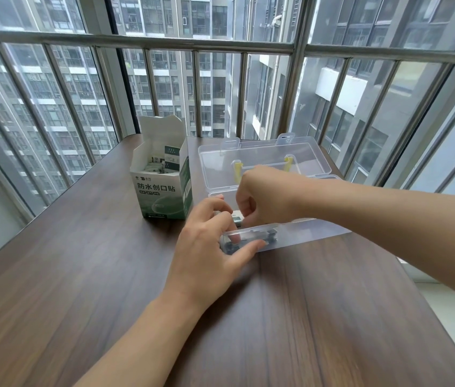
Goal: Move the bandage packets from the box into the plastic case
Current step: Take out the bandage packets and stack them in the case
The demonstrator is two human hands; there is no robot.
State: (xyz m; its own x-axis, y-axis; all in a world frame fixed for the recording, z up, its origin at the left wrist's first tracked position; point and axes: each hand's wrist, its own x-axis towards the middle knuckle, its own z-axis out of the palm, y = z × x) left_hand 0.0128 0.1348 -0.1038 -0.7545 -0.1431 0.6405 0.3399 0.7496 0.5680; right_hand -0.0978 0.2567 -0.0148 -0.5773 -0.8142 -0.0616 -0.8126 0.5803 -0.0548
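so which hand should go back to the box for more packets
Probably the left hand. It sits on the box side of the case, with a short open path to the box's open top. The right hand would have to cross over the left, and it seems busy with packets in the case.

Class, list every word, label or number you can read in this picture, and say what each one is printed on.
"防水创口贴": large dark characters on the front of the box.
Logo and small characters above that line on the box: too small to read.
Green tags under the title and fine print at the box's foot: blurred.
Print on the packets in the box: too small.
Case: no text visible.
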